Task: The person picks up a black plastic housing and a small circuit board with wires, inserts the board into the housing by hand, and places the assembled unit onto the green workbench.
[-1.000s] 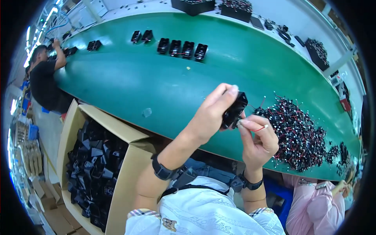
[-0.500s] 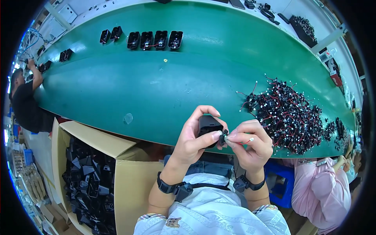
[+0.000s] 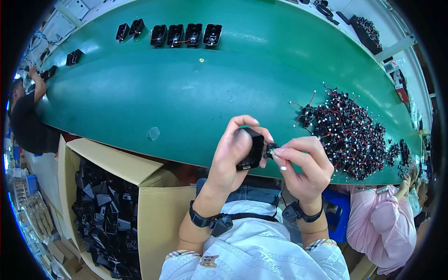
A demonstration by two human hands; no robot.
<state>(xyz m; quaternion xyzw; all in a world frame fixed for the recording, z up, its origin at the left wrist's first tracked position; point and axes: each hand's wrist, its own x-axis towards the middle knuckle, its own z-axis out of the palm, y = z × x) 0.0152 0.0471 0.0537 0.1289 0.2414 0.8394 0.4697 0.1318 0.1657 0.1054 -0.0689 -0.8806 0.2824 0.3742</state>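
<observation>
Over the near edge of the green table, my left hand (image 3: 229, 151) is closed round a black plastic housing (image 3: 253, 150), its hollow side turned toward my right hand. My right hand (image 3: 305, 165) pinches a small black part with a wire and white plug (image 3: 270, 150) between thumb and fingers, right beside the housing. Whether the two pieces touch, I cannot tell. Close to my right hand lies a big pile of small black parts with red wires and white plugs (image 3: 347, 135).
Several black housings (image 3: 185, 35) stand in a row at the table's far side. An open cardboard box (image 3: 165, 224) of black housings is at my left. One co-worker (image 3: 28, 116) works at the far left; another in pink (image 3: 380, 224) sits at the right, by a blue stool (image 3: 337, 212).
My left hand has turned the housing so its hollow side shows more, and its thumb has shifted onto it. My right hand has drawn slightly right with the small part.
</observation>
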